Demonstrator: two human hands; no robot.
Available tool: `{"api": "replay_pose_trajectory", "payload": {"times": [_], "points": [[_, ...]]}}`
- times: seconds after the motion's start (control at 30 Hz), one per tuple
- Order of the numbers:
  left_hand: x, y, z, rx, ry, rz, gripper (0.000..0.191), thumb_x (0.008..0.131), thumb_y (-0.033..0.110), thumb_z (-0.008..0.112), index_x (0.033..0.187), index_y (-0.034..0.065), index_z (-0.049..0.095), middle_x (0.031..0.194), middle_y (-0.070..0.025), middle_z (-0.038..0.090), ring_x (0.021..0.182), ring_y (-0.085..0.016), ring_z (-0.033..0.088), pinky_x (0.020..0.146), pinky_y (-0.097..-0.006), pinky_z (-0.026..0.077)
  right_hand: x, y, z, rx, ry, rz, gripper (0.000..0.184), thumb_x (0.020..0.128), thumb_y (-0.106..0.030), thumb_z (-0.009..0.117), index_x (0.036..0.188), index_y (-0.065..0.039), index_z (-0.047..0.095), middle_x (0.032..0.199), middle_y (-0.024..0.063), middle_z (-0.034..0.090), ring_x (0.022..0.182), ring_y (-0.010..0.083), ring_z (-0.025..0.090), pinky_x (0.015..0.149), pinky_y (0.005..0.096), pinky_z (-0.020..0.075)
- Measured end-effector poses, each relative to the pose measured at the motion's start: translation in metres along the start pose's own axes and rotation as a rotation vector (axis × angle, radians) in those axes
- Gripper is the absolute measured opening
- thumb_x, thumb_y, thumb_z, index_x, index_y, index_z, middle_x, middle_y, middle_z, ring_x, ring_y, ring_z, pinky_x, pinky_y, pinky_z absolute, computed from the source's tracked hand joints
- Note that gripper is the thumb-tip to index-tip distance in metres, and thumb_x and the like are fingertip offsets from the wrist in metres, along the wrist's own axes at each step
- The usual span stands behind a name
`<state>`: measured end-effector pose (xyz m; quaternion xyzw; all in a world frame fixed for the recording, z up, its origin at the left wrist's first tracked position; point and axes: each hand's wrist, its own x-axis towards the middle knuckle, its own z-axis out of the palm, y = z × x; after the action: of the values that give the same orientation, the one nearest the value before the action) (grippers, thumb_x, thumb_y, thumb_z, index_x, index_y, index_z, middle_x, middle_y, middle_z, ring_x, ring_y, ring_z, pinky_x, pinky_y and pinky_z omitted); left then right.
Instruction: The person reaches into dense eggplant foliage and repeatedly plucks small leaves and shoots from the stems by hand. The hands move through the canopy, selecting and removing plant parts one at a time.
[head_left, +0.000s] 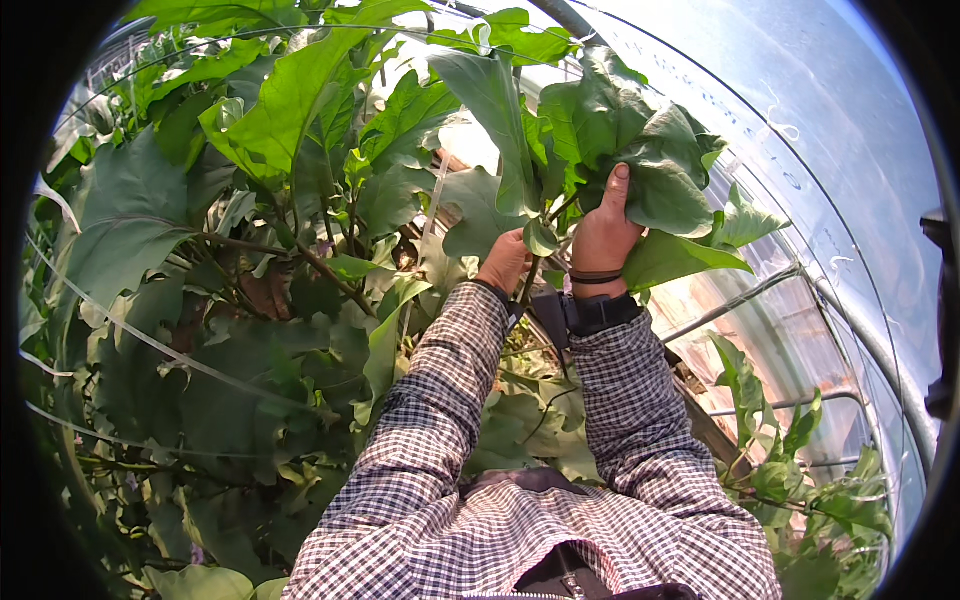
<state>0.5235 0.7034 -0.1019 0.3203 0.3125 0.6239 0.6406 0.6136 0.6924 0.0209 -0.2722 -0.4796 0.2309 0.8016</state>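
Note:
My right hand (606, 236) holds a bunch of broad eggplant leaves (664, 176), its thumb pointing up against them and its fingers hidden behind the foliage. A dark band circles that wrist. Just to the left, my left hand (506, 261) is curled beside a slender eggplant stem (531, 279). A small rounded leaf (540, 238) touches or overlaps its fingertips, so what they pinch is hidden. One long drooping leaf (499, 120) hangs above the left hand.
Dense eggplant foliage (127, 217) fills the left side, crossed by a pale string (161, 341). White twine (436, 195) runs down near the middle. On the right are greenhouse film (757, 97), metal pipes (870, 330) and another leafy plant (780, 480).

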Motion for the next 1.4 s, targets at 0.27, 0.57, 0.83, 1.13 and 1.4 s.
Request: {"api": "replay_pose_trajectory", "payload": {"times": [0.27, 0.57, 0.83, 1.13, 1.4], "points": [[-0.006, -0.046, -0.017, -0.212, -0.247, 0.154, 0.038, 0.086, 0.018, 0.071, 0.119, 0.0023, 0.060, 0.096, -0.0037, 0.065, 0.085, -0.014, 0.063, 0.075, -0.0255, 0.051, 0.007, -0.056, 0.005, -0.280, -0.689, -0.305, 0.022, 0.086, -0.003, 0.062, 0.108, 0.000, 0.061, 0.081, 0.0189, 0.066, 0.072, 0.0339, 0.066, 0.063, 0.0355, 0.0498], [-0.001, -0.038, -0.005, -0.086, -0.053, -0.023, 0.033, 0.089, 0.022, 0.064, 0.116, 0.0032, 0.060, 0.096, -0.0051, 0.065, 0.084, -0.017, 0.063, 0.078, -0.0328, 0.048, 0.037, -0.024, 0.079, -0.977, -1.378, -0.334, 0.027, 0.083, -0.019, 0.057, 0.105, -0.006, 0.066, 0.099, 0.0196, 0.067, 0.096, 0.0375, 0.063, 0.083, 0.0428, 0.0509], [0.022, 0.002, -0.022, -0.025, 0.087, -0.048, 0.031, 0.092, 0.026, 0.059, 0.114, 0.0040, 0.059, 0.096, -0.0063, 0.064, 0.084, -0.020, 0.064, 0.081, -0.0392, 0.045, 0.094, -0.001, 0.088, -0.973, -1.130, -0.264, 0.061, 0.085, -0.054, 0.060, 0.120, -0.003, 0.058, 0.103, 0.0218, 0.067, 0.100, 0.0373, 0.064, 0.086, 0.0437, 0.0495], [0.042, 0.026, -0.011, 0.103, 0.080, -0.222, 0.030, 0.096, 0.030, 0.052, 0.111, 0.0048, 0.059, 0.096, -0.0077, 0.064, 0.084, -0.023, 0.064, 0.084, -0.0465, 0.043, 0.099, -0.015, 0.019, -1.583, -1.059, -0.552, 0.033, 0.090, -0.033, 0.057, 0.112, -0.008, 0.062, 0.108, 0.0121, 0.064, 0.094, 0.0311, 0.065, 0.079, 0.0447, 0.0520], [0.074, -0.008, -0.001, 0.210, 0.010, -0.290, 0.026, 0.095, 0.034, 0.053, 0.100, 0.0098, 0.060, 0.088, -0.0036, 0.062, 0.079, -0.020, 0.063, 0.081, -0.0484, 0.041, 0.107, 0.014, 0.001, -0.780, -1.116, -0.425, 0.028, 0.085, -0.022, 0.059, 0.109, -0.009, 0.068, 0.095, 0.0157, 0.070, 0.091, 0.0328, 0.066, 0.085, 0.0399, 0.0520]]}}
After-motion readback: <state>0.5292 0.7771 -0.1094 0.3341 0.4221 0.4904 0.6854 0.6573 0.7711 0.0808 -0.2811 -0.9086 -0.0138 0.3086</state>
